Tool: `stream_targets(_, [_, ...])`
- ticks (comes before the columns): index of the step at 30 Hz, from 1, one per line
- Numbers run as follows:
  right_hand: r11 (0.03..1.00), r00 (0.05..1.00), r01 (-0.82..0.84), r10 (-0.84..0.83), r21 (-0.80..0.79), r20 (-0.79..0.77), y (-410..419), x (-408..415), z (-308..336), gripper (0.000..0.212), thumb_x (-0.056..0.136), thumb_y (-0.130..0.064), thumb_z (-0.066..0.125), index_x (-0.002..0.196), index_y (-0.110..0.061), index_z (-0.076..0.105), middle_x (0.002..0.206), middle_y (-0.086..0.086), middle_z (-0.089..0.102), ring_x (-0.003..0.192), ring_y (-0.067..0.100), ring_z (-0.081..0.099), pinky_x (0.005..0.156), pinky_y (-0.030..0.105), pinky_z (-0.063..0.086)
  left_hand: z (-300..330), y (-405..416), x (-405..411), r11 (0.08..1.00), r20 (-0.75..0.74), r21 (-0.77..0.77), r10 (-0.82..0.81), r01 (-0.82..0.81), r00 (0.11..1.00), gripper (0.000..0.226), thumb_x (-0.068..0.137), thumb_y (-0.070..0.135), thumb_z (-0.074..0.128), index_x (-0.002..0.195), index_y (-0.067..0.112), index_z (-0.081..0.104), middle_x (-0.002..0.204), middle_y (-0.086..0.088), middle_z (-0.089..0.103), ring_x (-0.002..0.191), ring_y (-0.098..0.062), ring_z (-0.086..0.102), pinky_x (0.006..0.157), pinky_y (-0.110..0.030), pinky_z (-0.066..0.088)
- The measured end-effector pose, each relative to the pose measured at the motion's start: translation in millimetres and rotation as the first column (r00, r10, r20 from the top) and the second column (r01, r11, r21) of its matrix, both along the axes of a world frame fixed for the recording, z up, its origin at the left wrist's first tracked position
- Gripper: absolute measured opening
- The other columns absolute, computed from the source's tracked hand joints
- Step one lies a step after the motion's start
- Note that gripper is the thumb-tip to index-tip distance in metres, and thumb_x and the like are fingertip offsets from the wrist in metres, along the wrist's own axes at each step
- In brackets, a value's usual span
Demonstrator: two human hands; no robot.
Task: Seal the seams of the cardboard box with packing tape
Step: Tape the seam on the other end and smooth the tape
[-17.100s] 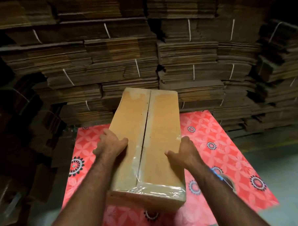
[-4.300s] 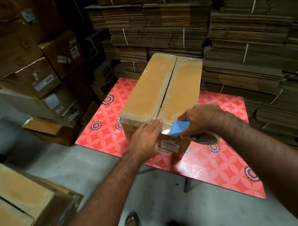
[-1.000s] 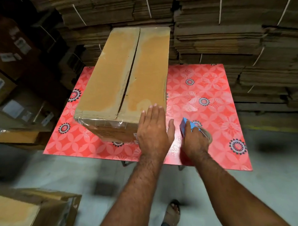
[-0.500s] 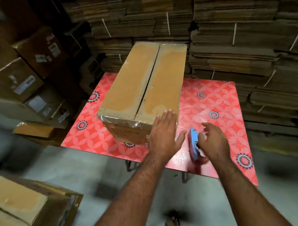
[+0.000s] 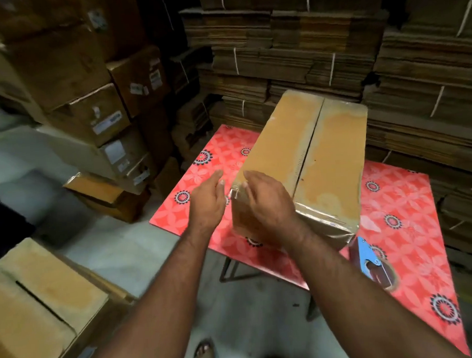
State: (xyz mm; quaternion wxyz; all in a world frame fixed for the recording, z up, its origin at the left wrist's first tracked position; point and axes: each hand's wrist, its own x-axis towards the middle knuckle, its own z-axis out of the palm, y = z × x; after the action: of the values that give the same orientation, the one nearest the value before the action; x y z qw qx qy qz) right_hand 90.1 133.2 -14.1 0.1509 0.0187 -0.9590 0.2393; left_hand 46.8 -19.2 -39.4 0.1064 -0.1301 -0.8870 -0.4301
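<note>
Box [image 5: 307, 159] sits centre frame on the worktop [image 5: 408, 198], long axis running away toward the upper right, top flaps shut with the centre seam showing as a dark uncovered line. Clear tape glints along the near top edge and down the near end face. Right hand [image 5: 268, 201] lies on the near left corner of the box, fingers relaxed and fairly straight, fingertips at the corner edge; it's flat contact, no grip closed on anything. Left hand [image 5: 207, 200] is just left of that same corner, palm facing the box side, fingers straight and open; can't tell if it touches the cardboard. Tape dispenser [image 5: 374, 266], blue with a brown roll, lies on the worktop at lower right, just beside the box's near right corner, nobody holding it. Worktop cover is red with a floral print and black round motifs. Stacks of flattened cardboard [image 5: 291, 49] tied with white string fill the upper right. Piled cartons [image 5: 99, 103] with labels on the left. Another carton [image 5: 32, 304] at lower left on the floor. Sandalled foot [image 5: 203, 353] at bottom centre.
</note>
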Motion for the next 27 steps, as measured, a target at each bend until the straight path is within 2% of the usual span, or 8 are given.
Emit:
stream_targets(5, [0.981, 0.99, 0.128, -0.135, 0.147, 0.034, -29.4, -19.9, -15.4, 0.041, 0.092, -0.033, 0.034, 0.103, -0.008, 0.063, 0.102, 0.011, 0.065, 0.1, 0.033, 0.062, 0.081, 0.043, 0.05, -18.2, 10.4, -19.6, 0.978, 0.173, 0.167, -0.156, 0.127, 0.972, 0.036, 0.103, 0.022, 0.048, 0.134, 0.008, 0.062, 0.131, -0.01, 0.066, 0.123, -0.021, 0.06, 0.1, -0.016, 0.038])
stream_targets(9, [0.96, 0.976, 0.205, -0.215, 0.19, 0.029, -37.9, -20.1, -28.5, 0.062, 0.089, -0.032, 0.028, 0.127, 0.004, 0.062, 0.13, 0.024, 0.062, 0.123, 0.036, 0.06, 0.099, 0.045, 0.049, -36.7, 13.3, -29.5, 0.939, 0.222, 0.313, -0.221, 0.146, 0.95, 0.035, 0.104, 0.022, 0.049, 0.135, 0.015, 0.062, 0.13, 0.003, 0.066, 0.12, -0.005, 0.059, 0.101, -0.02, 0.046])
stream_targets(13, [0.949, 0.981, 0.186, -0.194, 0.256, 0.006, -33.5, -21.9, -43.2, 0.054, 0.088, -0.024, 0.038, 0.127, 0.003, 0.063, 0.132, 0.023, 0.062, 0.121, 0.036, 0.062, 0.097, 0.045, 0.05, -51.2, 5.3, -30.5, 0.923, 0.19, 0.318, -0.285, 0.216, 0.94, 0.038, 0.106, 0.024, 0.047, 0.142, 0.018, 0.055, 0.13, 0.014, 0.06, 0.116, 0.009, 0.055, 0.097, -0.008, 0.041])
stream_targets(17, [0.919, 0.991, 0.129, -0.137, 0.373, -0.007, -23.3, -20.9, -52.2, 0.052, 0.089, -0.019, 0.042, 0.133, 0.002, 0.059, 0.137, 0.02, 0.059, 0.127, 0.032, 0.058, 0.103, 0.04, 0.045, -59.0, 3.6, -29.8, 0.909, 0.202, 0.34, -0.32, 0.24, 0.926, 0.043, 0.105, 0.035, 0.044, 0.146, 0.025, 0.049, 0.135, 0.014, 0.056, 0.12, 0.002, 0.056, 0.097, -0.007, 0.041])
stream_targets(21, [0.893, 0.992, 0.1, -0.123, 0.438, 0.026, -23.3, -23.3, -55.0, 0.052, 0.093, -0.023, 0.04, 0.136, 0.002, 0.056, 0.139, 0.021, 0.057, 0.128, 0.034, 0.056, 0.103, 0.042, 0.046, -70.7, -2.6, -23.7, 0.928, 0.181, 0.271, -0.31, 0.256, 0.933, 0.047, 0.104, 0.022, 0.05, 0.15, 0.027, 0.041, 0.125, 0.0, 0.068, 0.101, 0.001, 0.06, 0.083, 0.003, 0.037])
stream_targets(22, [0.891, 0.992, 0.093, -0.123, 0.445, 0.039, -24.7, -23.7, -53.3, 0.054, 0.093, -0.023, 0.036, 0.137, 0.003, 0.055, 0.14, 0.022, 0.056, 0.129, 0.035, 0.056, 0.104, 0.043, 0.046, -72.5, -4.8, -25.3, 0.925, 0.182, 0.263, -0.328, 0.275, 0.927, 0.048, 0.104, 0.019, 0.05, 0.15, 0.025, 0.04, 0.127, -0.001, 0.067, 0.104, 0.001, 0.06, 0.086, 0.003, 0.036])
stream_targets(24, [0.879, 0.99, 0.074, -0.123, 0.472, 0.073, -27.3, -22.2, -48.7, 0.057, 0.094, -0.023, 0.032, 0.142, 0.003, 0.049, 0.146, 0.021, 0.05, 0.135, 0.034, 0.049, 0.11, 0.042, 0.038, -73.6, -10.0, -31.4, 0.907, 0.152, 0.239, -0.388, 0.347, 0.909, 0.049, 0.104, 0.018, 0.048, 0.152, 0.018, 0.039, 0.15, -0.004, 0.048, 0.133, -0.008, 0.049, 0.106, -0.003, 0.029])
stream_targets(27, [0.885, 0.984, 0.104, -0.157, 0.454, 0.08, -30.6, -20.2, -46.7, 0.058, 0.098, -0.027, 0.053, 0.148, 0.0, 0.041, 0.153, 0.019, 0.043, 0.142, 0.032, 0.04, 0.117, 0.041, 0.026, -70.7, -19.9, -33.2, 0.912, 0.102, 0.183, -0.39, 0.368, 0.915, 0.062, 0.095, 0.012, 0.043, 0.155, 0.006, 0.028, 0.162, -0.008, 0.025, 0.148, -0.016, 0.027, 0.116, -0.008, 0.015])
